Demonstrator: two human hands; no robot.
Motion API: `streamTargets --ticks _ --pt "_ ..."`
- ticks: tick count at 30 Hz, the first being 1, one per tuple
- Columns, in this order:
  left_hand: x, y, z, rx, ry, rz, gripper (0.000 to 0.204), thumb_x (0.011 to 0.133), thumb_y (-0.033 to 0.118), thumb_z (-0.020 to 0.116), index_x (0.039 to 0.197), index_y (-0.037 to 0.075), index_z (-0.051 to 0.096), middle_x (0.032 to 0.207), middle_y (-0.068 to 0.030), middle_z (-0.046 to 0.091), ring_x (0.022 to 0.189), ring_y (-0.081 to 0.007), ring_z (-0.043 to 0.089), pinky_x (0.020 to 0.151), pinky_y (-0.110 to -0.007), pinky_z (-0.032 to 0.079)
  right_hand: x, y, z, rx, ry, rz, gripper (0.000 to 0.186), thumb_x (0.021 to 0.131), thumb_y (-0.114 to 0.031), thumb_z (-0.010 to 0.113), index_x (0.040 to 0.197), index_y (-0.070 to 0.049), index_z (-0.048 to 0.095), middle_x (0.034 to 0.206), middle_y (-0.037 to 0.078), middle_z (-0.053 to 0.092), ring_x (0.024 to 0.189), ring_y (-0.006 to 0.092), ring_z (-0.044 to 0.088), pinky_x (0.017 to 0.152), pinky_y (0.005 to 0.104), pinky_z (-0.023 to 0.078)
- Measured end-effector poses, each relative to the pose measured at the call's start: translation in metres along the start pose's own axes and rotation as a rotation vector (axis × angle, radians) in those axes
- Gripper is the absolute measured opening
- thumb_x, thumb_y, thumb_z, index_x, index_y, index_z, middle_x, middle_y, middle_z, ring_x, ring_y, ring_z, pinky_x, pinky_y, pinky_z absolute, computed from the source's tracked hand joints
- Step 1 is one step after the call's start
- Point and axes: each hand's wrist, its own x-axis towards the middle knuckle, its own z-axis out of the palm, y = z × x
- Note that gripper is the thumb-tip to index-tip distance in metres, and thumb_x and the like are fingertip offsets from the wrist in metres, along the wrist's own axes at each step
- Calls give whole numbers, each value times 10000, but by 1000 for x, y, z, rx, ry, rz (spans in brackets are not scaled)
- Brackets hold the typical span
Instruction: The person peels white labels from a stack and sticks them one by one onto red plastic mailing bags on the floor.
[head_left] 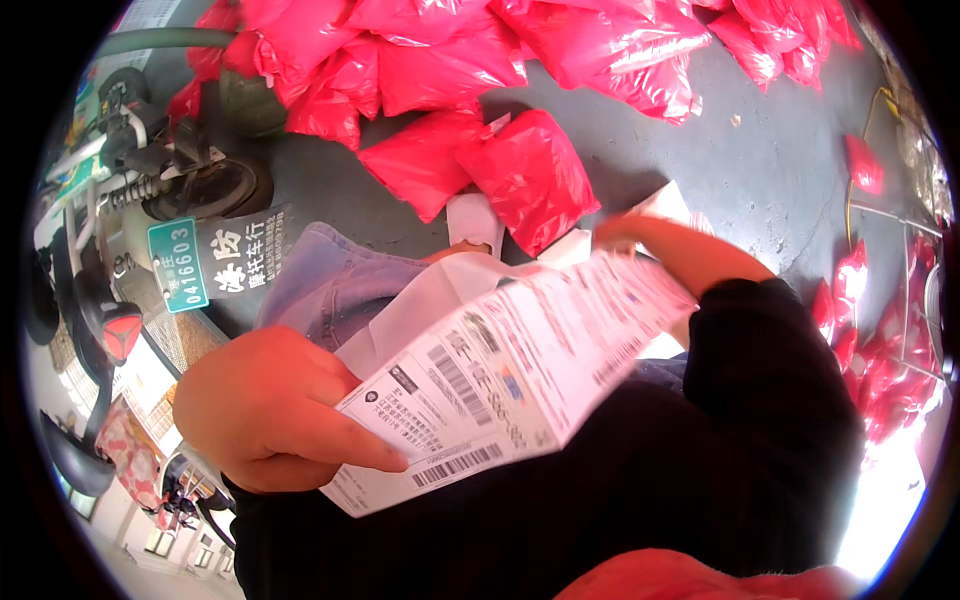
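A person seen from above wears a black long-sleeved top [770, 370]. In front of the chest is a white strip of shipping labels [470, 385], creased into panels and slanting up to the right between the two hands. The nearer panel carries black barcodes, a line of large bold characters, small address lines and two small dark emblems; the farther panel has finer print and another barcode, partly blurred.

The left hand [265, 410] grasps the strip at its near left edge, index finger laid straight across the printed face, other fingers curled. The right hand [620, 232] is bent at the strip's far end, blurred; whether it grips the paper cannot be told.

Beyond the strip are a leg in faded blue jeans [315, 285] and a white shoe [474, 222] on the grey floor [640, 160]. Two glossy red plastic bags [535, 180] lie just past the shoe.

To the left stands a scooter [205, 190] with a green licence plate [178, 265] bearing white characters, beside a dark mudflap [245, 250] with white lettering. Farther off, a heap of red bags [440, 65] spans the top, and more hang or lie around a metal frame [905, 215] at right.
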Motion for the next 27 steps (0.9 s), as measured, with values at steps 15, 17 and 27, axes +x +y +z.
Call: streamTargets --ticks 15,17,27 --pt "54 9 13 336 4 -208 255 632 26 508 836 91 647 635 -102 551 625 -280 544 558 -363 427 -99 -174 -55 -672 923 -334 520 560 -253 729 1022 -91 554 1007 101 580 949 249 550 785 406 436" --pt "55 4 16 286 -27 -243 250 636 32 509 840 84 644 646 -109 553 642 -282 549 572 -370 431 -117 -156 -40 -789 709 -325 412 573 -258 682 928 -68 595 869 135 609 842 292 580 718 406 458" --pt "121 -33 28 117 270 -347 392 705 -76 480 1037 92 604 772 -123 568 709 -205 566 649 -283 433 -370 44 0 -401 1528 24 320 686 -322 584 850 -47 596 752 157 615 734 321 594 650 405 464"
